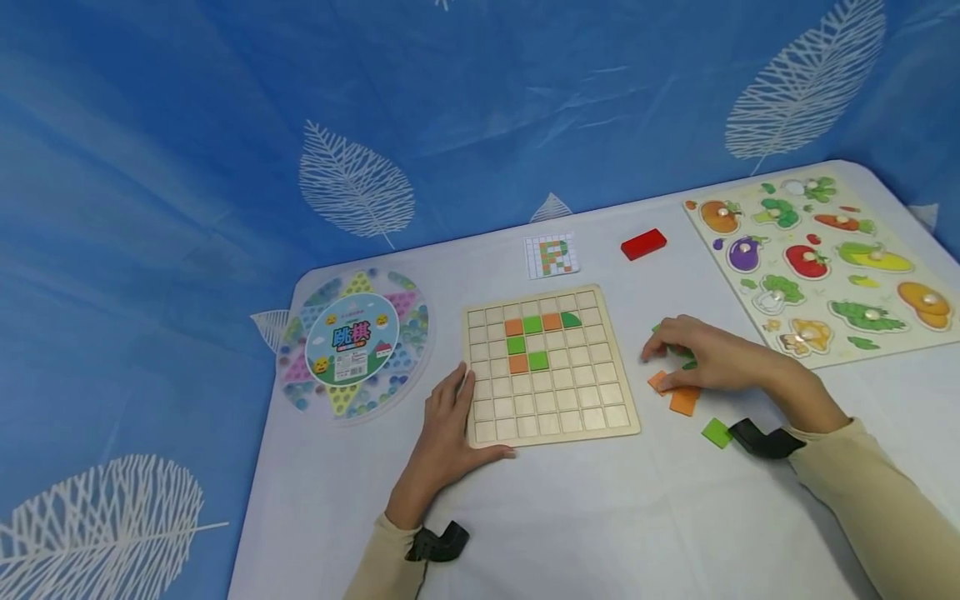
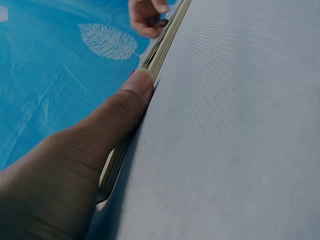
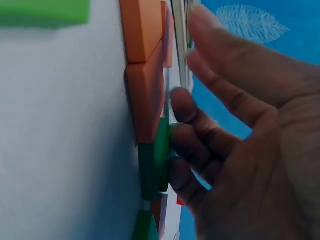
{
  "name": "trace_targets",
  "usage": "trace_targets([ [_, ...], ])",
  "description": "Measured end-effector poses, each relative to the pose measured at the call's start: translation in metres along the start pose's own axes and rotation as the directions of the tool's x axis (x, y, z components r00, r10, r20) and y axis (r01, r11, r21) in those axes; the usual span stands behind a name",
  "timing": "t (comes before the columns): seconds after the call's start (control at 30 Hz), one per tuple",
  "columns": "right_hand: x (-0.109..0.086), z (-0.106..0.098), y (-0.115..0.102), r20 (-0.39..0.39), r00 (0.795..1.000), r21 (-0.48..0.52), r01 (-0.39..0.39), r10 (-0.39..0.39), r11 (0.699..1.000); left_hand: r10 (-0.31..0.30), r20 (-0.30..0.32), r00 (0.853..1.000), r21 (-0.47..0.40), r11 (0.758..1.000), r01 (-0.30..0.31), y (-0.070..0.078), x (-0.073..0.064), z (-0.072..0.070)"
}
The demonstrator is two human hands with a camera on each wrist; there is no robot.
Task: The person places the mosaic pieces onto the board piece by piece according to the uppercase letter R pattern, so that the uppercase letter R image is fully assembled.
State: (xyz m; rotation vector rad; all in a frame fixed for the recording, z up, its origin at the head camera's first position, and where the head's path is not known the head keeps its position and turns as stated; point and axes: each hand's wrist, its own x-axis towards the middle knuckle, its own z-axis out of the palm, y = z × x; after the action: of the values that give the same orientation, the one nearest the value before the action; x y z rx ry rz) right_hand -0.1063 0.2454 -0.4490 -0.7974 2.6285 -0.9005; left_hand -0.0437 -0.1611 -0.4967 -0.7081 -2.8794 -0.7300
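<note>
At the near-left corner of a wooden grid board [image 1: 592, 400] lies my left hand [image 1: 446, 425], fingers along the left side and thumb against the near edge. The left wrist view shows the thumb [image 2: 122, 107] straight along that edge. Several orange and green square tiles and a green rounded tile [image 1: 571, 319] sit in the board's cells. Right of the board, my right hand [image 1: 705, 354] hovers low over loose tiles, fingers loosely bent. In the right wrist view its fingertips are right by a green tile [image 3: 162, 155], beside an orange tile [image 3: 147, 95].
A pattern card [image 1: 551, 254] with an orange-and-green letter R lies behind the board, near a red block [image 1: 643, 244]. To the left is a round game box [image 1: 352, 340]; a vegetable puzzle board [image 1: 817, 267] fills the right. A loose green tile [image 1: 717, 432] lies near my right wrist.
</note>
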Motion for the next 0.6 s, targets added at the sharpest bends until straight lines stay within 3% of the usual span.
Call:
trace_targets([
  [0.43, 0.005, 0.008, 0.0, -0.01, 1.0, -0.074, 0.001, -0.002, 0.997, 0.002, -0.001, 1.0, -0.002, 1.0, -0.002, 0.001, 0.0, 0.0],
  [0.6, 0.009, 0.011, 0.0, -0.033, 0.998, -0.077, -0.051, 0.048, 0.996, 0.001, 0.002, 1.0, -0.005, 1.0, -0.001, -0.001, 0.0, 0.0],
])
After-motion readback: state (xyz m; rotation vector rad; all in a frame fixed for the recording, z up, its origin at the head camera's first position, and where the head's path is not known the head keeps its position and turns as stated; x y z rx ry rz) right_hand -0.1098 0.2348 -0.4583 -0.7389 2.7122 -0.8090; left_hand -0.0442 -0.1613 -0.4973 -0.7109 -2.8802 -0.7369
